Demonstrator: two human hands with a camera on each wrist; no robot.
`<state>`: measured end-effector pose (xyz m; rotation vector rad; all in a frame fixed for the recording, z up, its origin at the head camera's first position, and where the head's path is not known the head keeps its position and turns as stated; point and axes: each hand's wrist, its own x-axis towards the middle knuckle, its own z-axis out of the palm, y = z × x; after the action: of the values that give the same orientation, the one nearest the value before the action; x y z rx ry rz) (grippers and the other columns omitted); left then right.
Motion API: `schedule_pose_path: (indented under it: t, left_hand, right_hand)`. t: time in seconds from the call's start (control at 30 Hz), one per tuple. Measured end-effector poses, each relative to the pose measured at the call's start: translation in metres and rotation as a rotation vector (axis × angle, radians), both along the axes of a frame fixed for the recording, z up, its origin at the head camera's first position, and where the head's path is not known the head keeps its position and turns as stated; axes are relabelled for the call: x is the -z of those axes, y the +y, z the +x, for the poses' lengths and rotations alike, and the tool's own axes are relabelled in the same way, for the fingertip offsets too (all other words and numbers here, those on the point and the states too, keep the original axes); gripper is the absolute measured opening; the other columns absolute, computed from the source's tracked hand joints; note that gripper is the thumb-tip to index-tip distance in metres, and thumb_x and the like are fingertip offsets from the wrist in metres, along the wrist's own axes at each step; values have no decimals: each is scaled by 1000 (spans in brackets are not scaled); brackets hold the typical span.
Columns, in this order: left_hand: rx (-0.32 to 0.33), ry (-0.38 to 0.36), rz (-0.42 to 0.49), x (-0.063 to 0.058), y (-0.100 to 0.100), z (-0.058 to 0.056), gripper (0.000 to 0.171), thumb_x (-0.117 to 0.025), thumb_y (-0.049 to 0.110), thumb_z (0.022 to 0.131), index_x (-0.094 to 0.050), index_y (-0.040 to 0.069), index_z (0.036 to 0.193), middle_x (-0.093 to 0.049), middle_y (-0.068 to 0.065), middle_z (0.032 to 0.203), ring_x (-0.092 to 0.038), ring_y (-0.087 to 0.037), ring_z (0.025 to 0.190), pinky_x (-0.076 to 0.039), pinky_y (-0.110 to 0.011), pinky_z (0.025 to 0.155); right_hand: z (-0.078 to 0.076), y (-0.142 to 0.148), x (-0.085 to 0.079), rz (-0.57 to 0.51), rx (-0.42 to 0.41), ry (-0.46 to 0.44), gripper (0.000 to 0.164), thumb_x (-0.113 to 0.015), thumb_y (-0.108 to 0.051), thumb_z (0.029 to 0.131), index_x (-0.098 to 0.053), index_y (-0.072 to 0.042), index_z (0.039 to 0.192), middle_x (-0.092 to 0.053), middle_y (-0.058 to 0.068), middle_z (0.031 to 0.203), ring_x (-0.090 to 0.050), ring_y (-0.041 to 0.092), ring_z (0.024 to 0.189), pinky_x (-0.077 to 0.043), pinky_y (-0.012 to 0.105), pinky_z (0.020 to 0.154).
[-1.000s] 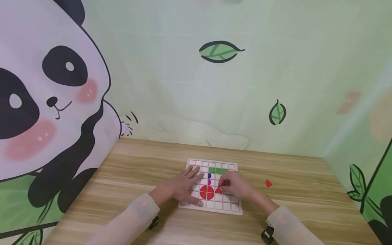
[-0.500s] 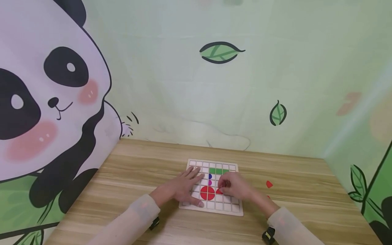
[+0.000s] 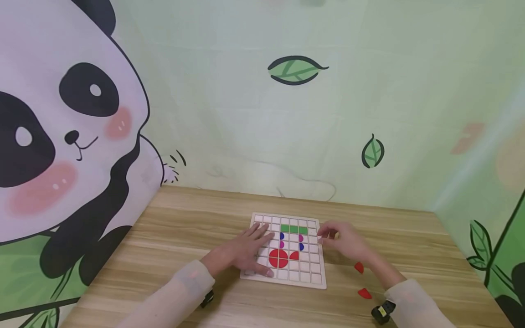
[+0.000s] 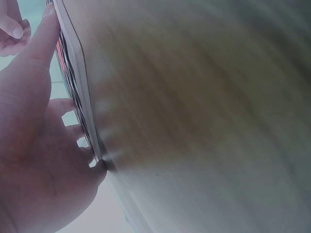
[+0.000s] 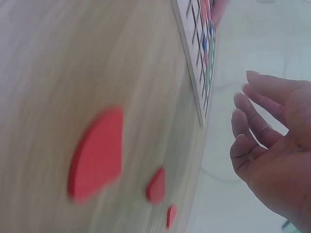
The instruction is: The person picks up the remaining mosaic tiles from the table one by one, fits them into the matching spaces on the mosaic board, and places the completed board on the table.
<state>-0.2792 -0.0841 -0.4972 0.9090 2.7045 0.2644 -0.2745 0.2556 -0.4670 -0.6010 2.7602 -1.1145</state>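
A pale grid board [image 3: 316,269] lies on the wooden table. My left hand [image 3: 245,250] rests on its left side with fingers spread. Four red quarters form a red circle [image 3: 274,256] on the board, and a single red quarter piece [image 3: 294,256] sits in a cell just right of it. Above are a green strip [image 3: 294,229] and small blue and magenta half-rounds [image 3: 301,246]. My right hand [image 3: 347,240] hovers past the board's right edge, fingers loosely bent and holding nothing, as the right wrist view shows. Below it lie loose red quarter pieces [image 5: 99,155].
In the head view, one loose red piece [image 3: 359,267] lies under the right forearm and another red piece [image 3: 364,293] nearer the front. A printed panda wall [image 3: 135,136] stands left, and a green leaf-patterned backdrop [image 3: 229,114] closes the table's rear.
My right hand has let go of the red quarter piece in its cell and moved right, off the board, uncovering the right-hand half-rounds. My left hand stays in place.
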Motion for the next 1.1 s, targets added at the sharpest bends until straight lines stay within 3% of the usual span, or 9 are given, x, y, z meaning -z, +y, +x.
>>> schedule_pose_path:
  t: [0.33,0.5,0.63,0.8,1.0,1.1]
  left_hand:
    - [2,-2,13,0,-1,-1,117,-68,81,83,-20,22,171,-3,-7,179,0,-36,164,-15,-56,130]
    - [6,-2,10,0,-1,-1,117,-67,82,83,-20,22,171,-3,-7,179,0,-36,164,-15,-56,130]
    - [7,-3,8,0,-1,-1,116,-67,82,83,-20,23,172,-3,-7,179,0,-36,164,-15,-56,130]
    - [4,-4,8,-1,-1,1,116,-67,82,84,-20,22,172,-3,-7,179,0,-36,164,-15,-56,130]
    - [3,-8,6,-2,-2,1,116,-68,81,84,-20,22,172,-3,-7,179,0,-36,164,-13,-55,130]
    - [6,-6,3,-2,-2,2,115,-68,81,84,-20,22,172,-4,-8,179,0,-36,164,-14,-55,130]
  right_hand:
    - [2,51,-1,-6,62,81,14,-75,-8,99,-74,0,110,-70,6,96,-61,21,87,-55,27,67]
    - [2,76,9,-8,110,65,16,-76,-7,98,-73,2,112,-69,4,92,-62,20,80,-55,27,61]
    - [1,92,17,23,151,96,16,-77,-8,97,-74,2,109,-70,3,92,-63,18,82,-55,27,67]
    - [3,105,23,85,174,125,15,-79,-9,95,-75,1,105,-71,1,92,-63,17,85,-55,28,72]
    - [5,110,28,105,175,56,26,-82,-19,95,-72,1,109,-70,3,94,-62,18,86,-53,30,72]
    - [6,109,32,93,175,51,24,-82,-16,94,-73,0,110,-69,4,94,-61,18,86,-53,30,73]
